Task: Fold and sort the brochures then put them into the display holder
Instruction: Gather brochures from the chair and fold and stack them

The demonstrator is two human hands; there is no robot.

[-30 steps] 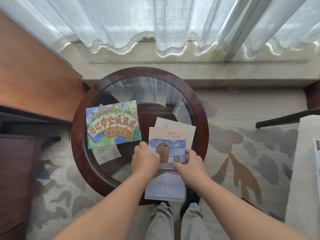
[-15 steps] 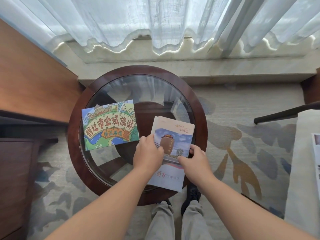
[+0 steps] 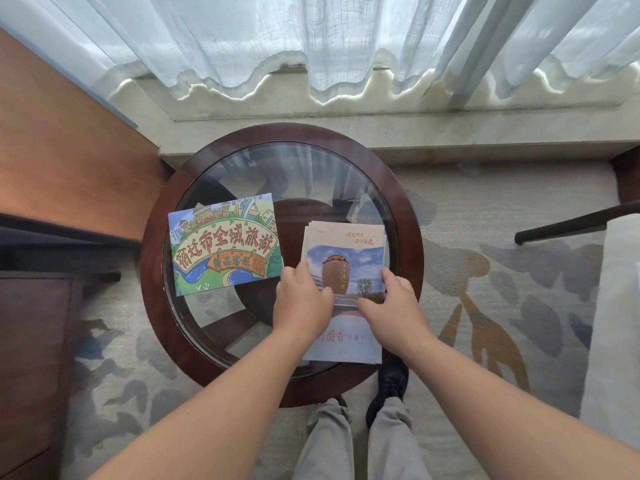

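Observation:
A stack of pale brochures point(image 3: 346, 258) with a brown jar picture on top lies on the right half of the round glass table point(image 3: 412, 237). My left hand point(image 3: 301, 303) grips the stack's left edge and my right hand point(image 3: 394, 306) grips its right edge, both near the stack's middle. The stack's near end hangs over the table's rim. A colourful cartoon brochure point(image 3: 225, 244) with large Chinese lettering lies flat on the table's left half, apart from both hands. No display holder is in view.
A wooden desk point(image 3: 69, 161) stands at the left. A dark chair arm point(image 3: 575, 220) and a pale cushion point(image 3: 613, 323) are at the right. Sheer curtains point(image 3: 311, 46) hang behind the table. My legs and a black shoe point(image 3: 388, 382) are under the table's near edge.
The loose brochures, first fanned apart and then tilted, have been squared into one straight stack between my hands. The cartoon brochure has not moved on the table.

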